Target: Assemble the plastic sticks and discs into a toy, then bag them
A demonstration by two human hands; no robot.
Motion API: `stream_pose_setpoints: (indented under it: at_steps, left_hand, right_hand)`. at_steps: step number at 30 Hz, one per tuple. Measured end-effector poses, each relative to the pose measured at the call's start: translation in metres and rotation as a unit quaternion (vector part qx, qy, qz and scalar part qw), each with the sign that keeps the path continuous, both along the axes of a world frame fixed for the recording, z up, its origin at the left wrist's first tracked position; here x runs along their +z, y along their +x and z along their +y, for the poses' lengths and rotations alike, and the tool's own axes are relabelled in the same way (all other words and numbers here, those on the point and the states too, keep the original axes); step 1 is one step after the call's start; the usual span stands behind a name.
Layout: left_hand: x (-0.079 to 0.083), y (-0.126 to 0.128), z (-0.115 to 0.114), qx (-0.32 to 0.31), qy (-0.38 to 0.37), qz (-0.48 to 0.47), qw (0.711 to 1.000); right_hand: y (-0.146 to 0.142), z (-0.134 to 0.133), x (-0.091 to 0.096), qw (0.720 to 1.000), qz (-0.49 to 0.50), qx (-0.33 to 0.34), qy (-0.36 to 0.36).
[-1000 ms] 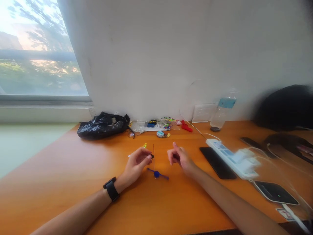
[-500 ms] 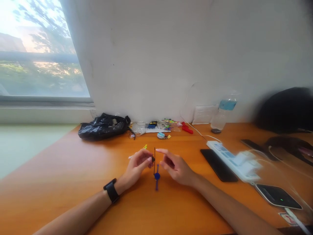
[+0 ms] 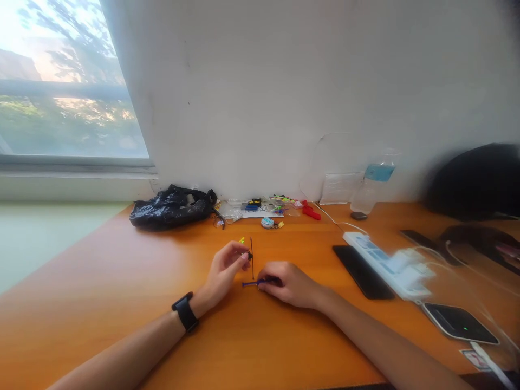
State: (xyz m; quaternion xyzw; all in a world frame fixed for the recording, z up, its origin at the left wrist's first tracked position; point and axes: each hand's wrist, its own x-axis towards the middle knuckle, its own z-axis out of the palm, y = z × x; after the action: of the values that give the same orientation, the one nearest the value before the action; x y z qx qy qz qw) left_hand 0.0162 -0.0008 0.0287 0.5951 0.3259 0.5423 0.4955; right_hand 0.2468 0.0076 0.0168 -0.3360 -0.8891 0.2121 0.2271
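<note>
My left hand, with a black watch on its wrist, pinches a small black piece that carries a thin black rod standing upright on the orange table. Just to the right, my right hand lies low on the table with its fingers closed over the blue propeller. One blue blade sticks out to the left of the fingers. A tiny yellow part lies just beyond my left hand.
A black plastic bag and a scatter of small coloured parts lie by the wall. To the right are a water bottle, a white power strip, two dark phones and a black bag.
My right hand came in from the right, then dropped onto the table and closed on the blue propeller. My left hand kept its pinch on the rod piece, shifting slightly left.
</note>
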Motion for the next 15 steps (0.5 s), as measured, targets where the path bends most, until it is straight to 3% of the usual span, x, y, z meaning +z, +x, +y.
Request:
stream_pose_setpoints:
  at_steps: [7, 15]
  left_hand:
    - [0.000, 0.000, 0.000, -0.007, -0.010, 0.011, 1.000]
    - [0.001, 0.001, -0.003, -0.024, -0.014, 0.002, 1.000]
  right_hand:
    - [0.004, 0.011, -0.001, 0.999, 0.013, -0.052, 0.006]
    - [0.008, -0.002, 0.015, 0.977, 0.138, -0.093, 0.131]
